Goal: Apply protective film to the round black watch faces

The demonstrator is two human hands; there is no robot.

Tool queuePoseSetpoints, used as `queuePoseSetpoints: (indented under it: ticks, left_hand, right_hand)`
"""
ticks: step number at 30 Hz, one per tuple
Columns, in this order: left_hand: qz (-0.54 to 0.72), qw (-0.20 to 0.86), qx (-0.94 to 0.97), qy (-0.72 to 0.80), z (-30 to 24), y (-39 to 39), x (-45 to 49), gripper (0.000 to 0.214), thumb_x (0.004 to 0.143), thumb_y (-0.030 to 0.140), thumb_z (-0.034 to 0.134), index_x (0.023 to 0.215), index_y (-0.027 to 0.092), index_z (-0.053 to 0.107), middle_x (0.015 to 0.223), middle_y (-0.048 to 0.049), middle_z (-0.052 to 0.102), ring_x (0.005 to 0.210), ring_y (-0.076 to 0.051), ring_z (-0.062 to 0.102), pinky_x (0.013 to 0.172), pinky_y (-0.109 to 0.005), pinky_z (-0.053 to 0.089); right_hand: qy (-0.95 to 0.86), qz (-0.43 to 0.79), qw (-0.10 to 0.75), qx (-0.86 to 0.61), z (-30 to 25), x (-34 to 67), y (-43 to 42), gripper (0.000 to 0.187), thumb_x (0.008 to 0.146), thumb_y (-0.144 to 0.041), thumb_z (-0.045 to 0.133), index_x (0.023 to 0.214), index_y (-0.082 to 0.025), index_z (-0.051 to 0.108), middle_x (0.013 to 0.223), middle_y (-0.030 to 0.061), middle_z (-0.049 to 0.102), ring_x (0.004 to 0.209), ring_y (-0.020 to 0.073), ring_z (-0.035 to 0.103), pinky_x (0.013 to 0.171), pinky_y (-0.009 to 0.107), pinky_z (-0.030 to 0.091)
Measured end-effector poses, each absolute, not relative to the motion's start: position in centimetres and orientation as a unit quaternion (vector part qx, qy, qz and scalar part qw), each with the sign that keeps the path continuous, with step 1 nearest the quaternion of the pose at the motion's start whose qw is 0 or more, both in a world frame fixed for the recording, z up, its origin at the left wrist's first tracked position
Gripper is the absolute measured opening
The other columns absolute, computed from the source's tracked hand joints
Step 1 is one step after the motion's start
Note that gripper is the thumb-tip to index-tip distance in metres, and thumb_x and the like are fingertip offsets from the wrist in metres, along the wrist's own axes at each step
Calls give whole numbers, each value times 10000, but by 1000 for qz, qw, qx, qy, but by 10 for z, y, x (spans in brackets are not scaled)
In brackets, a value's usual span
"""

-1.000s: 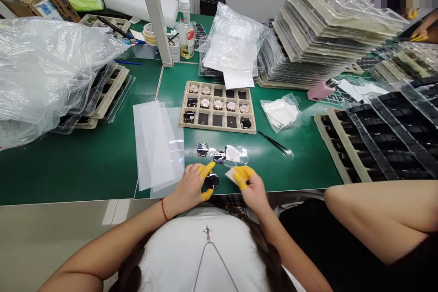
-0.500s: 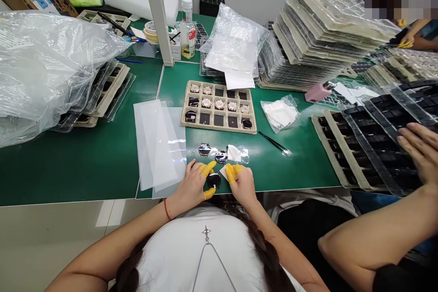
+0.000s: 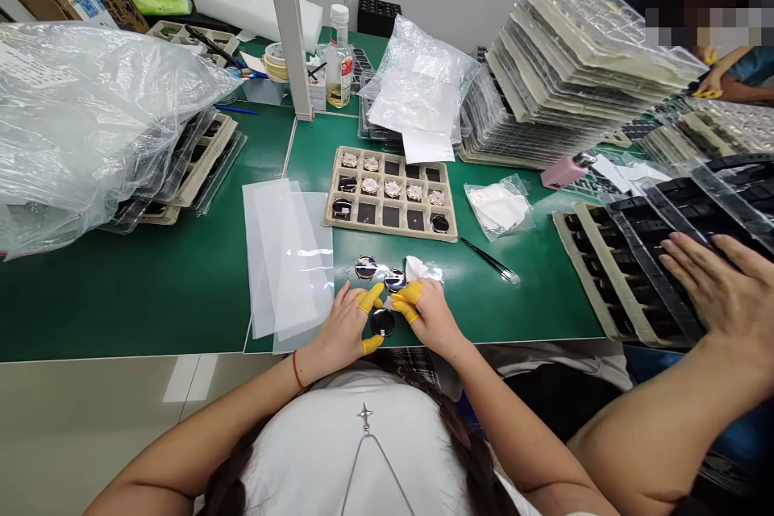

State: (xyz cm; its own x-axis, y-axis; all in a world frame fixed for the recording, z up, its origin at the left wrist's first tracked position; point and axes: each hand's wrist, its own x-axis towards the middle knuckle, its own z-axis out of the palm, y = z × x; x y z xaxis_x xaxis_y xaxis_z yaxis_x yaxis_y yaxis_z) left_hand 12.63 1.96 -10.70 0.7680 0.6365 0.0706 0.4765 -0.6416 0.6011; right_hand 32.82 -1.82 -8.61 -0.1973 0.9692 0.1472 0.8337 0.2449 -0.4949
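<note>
My left hand (image 3: 339, 330) grips a round black watch dial (image 3: 382, 322) between yellow-capped forefinger and thumb, at the green table's front edge. My right hand (image 3: 432, 318) is pinched, its yellow-capped fingertips pressed to the dial's upper right on a small white wipe that barely shows. Two more dark dials (image 3: 365, 267) (image 3: 395, 279) lie just beyond my fingers, beside a scrap of clear film with a white piece (image 3: 417, 268). Farther back stands a beige compartment tray (image 3: 387, 231) holding several dials.
Clear plastic sheets (image 3: 287, 258) lie to the left and black tweezers (image 3: 489, 260) to the right. A bag of white wipes (image 3: 499, 205) and tall tray stacks (image 3: 574, 72) sit behind. A co-worker's hand (image 3: 713, 290) rests on black trays (image 3: 610, 258). A big plastic bag (image 3: 90, 113) fills the left.
My right hand has moved left with the wipe, from beside the dial onto its upper edge. The co-worker's arm has swung forward and that hand now lies on the black trays.
</note>
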Motion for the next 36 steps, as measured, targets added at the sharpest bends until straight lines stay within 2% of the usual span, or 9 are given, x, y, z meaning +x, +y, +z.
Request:
queuePoseSetpoints:
  ticks: [4,7,11,15,19,23,26,31,36]
  left_hand:
    - [154,320,892,279,-109,25,125,716,761,251,648,1371,245,273,1172,-81,560,1187,-260,465,1119,-577,177]
    - [152,332,892,266,-112,30,125,716,752,275,665,1359,241,288,1243,-100,533,1196,-265,464,1123,-571,182]
    - [145,333,892,270,-114,34,124,809,726,304,699,1385,216,238,1258,-123,523,1223,-280,452,1123,-558,209]
    - [151,323,897,261,-113,34,123,664,751,318,680,1315,217,344,1189,-102,560,1201,-268,473,1129,-546,206]
    - [138,337,893,263,-111,36,123,688,731,288,696,1313,198,339,1159,-100,573,1193,-263,477,1128,-546,208]
    - [134,340,892,266,-113,38,123,471,732,292,692,1137,200,471,1141,-96,575,1219,-267,455,1134,-535,198]
    - [141,332,892,271,-115,38,123,469,716,287,710,1114,187,483,1144,-101,570,1205,-270,460,1132,-528,205]
    - [147,296,907,259,-108,33,124,523,732,267,711,1194,223,469,1079,-52,577,1110,-237,494,1116,-529,212]
    - [141,263,917,264,-98,31,129,455,735,327,725,1152,256,559,1012,-28,571,1050,-234,484,1094,-506,231]
  right_hand:
    - [-826,185,120,-518,-70,323,-9,225,933,-325,471,809,-193,603,817,52,611,830,196,481,791,338,320]
    - [-840,150,71,-517,-76,317,7,255,930,-335,473,770,-175,590,781,65,608,800,203,464,759,342,302]
    - [-838,121,94,-523,-83,319,16,310,946,-358,424,769,-171,595,776,79,606,803,212,453,764,354,300]
    - [-828,183,152,-509,-73,327,5,277,956,-338,410,852,-182,614,804,59,608,816,194,471,776,330,331]
    - [-878,165,74,-443,-65,320,6,220,931,-286,461,808,-199,621,762,47,609,821,200,470,799,347,330]
    - [-897,92,42,-430,-71,306,20,130,874,-176,511,842,-190,636,804,61,634,849,217,470,802,369,324]
    - [-893,76,60,-440,-76,304,19,149,874,-149,500,850,-184,643,792,66,630,829,215,480,773,359,339]
    - [-836,95,216,-495,-81,312,-14,204,939,-216,436,973,-194,636,885,68,630,800,187,486,687,305,360]
    - [-832,-7,232,-503,-94,304,-46,257,926,-151,395,950,-197,647,817,56,626,766,194,438,671,328,326]
